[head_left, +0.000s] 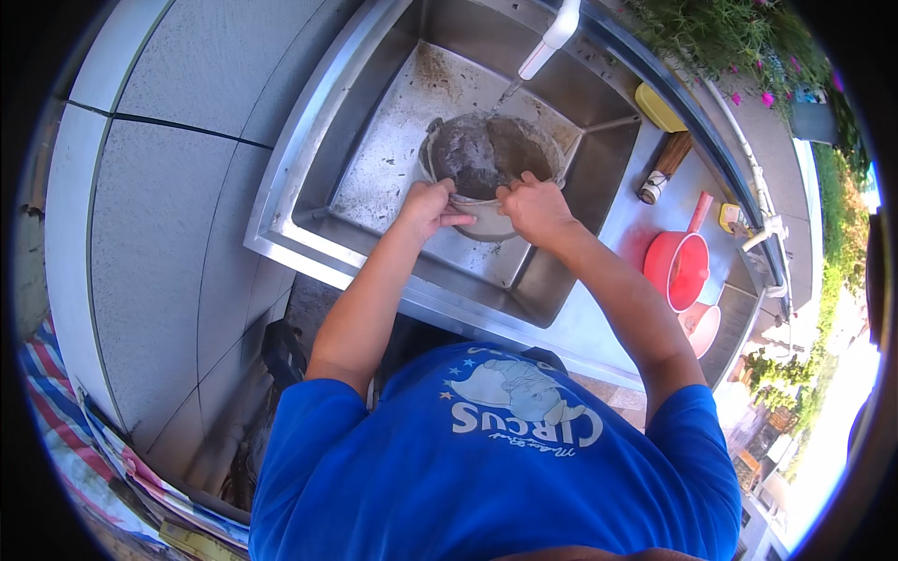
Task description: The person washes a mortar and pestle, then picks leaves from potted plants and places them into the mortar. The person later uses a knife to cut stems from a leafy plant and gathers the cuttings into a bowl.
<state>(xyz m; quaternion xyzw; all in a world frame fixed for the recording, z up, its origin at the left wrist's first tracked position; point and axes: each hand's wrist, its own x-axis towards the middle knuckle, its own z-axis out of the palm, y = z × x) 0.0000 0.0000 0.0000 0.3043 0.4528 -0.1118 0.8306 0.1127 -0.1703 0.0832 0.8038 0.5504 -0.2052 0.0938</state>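
A round metal pot [491,154] full of murky grey water stands in the steel sink [374,178]. A white tap [552,37] above pours a thin stream of water into it. My left hand [428,206] grips the pot's near rim on the left side. Over the same rim, a little to the right, my right hand [533,208] is closed with its fingers curled on the edge. Both forearms reach up from the lower edge, above my blue shirt.
On the steel counter to the right stand a red scoop with a handle [678,266], a pink bowl [703,327], a wooden-handled brush [662,168] and a yellow sponge [658,107]. Grey tiled surface lies left of the sink. Plants grow beyond the counter.
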